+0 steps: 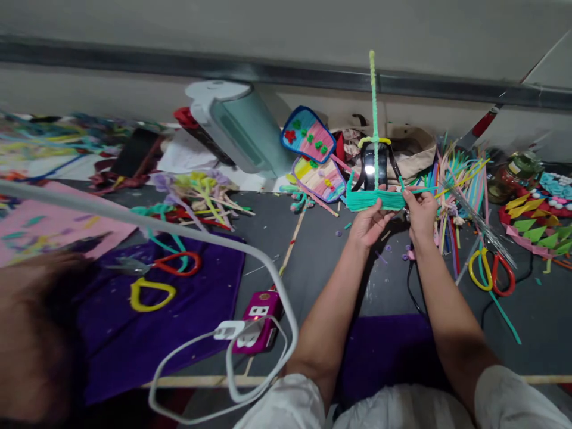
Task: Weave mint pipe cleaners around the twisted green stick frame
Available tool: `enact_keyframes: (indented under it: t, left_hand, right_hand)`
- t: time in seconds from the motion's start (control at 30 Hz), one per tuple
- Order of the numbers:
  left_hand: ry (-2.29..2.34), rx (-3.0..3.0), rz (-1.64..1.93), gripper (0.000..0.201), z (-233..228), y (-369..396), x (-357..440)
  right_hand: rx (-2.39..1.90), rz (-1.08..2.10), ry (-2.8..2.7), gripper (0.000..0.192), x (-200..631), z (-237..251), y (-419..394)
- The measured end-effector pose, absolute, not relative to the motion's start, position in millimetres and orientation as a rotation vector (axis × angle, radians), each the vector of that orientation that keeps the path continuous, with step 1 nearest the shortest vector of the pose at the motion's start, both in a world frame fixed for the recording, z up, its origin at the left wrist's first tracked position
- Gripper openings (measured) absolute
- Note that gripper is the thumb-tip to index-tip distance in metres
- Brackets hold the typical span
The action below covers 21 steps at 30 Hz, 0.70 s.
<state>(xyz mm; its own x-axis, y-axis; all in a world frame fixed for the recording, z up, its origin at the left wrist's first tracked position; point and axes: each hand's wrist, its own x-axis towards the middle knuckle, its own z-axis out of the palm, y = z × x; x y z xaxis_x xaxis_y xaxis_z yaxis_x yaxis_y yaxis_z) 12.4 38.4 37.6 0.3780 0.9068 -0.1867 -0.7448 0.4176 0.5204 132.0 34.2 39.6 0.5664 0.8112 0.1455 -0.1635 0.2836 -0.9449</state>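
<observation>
A teal pipe-cleaner panel (370,201), made of several rows laid side by side, is held up in front of me. My left hand (372,225) grips its lower edge, thumb in front. At the panel's right end, my right hand (420,213) pinches the pipe-cleaner ends, and one loose end sticks out past the fingers. A tall green pipe-cleaner stem (375,113) with a yellow crosspiece rises above the panel. Behind it stands a dark, shiny round object (369,168), partly hidden; what it is I cannot tell.
Pipe-cleaner bundles (469,173) and red-and-yellow scissors (491,271) lie right. Left are two woven pipe-cleaner pieces (308,136), a pale green appliance (250,128), a magenta power strip (261,322) with a white cable, and more scissors (179,264). Another person's blurred arm (36,333) reaches in.
</observation>
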Motion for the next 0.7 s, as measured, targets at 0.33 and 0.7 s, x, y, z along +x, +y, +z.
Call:
enact_keyframes:
  t: [0.33, 0.7]
  left_hand:
    - [0.515, 0.331, 1.121, 0.049, 42.2, 38.0, 14.5]
    - [0.563, 0.354, 1.159, 0.04, 42.9, 39.8, 14.0]
  right_hand:
    - [-1.121, 0.747, -0.74, 0.029, 136.9, 37.7, 36.0]
    - [-1.111, 0.759, -0.754, 0.031, 137.0, 37.6, 36.0]
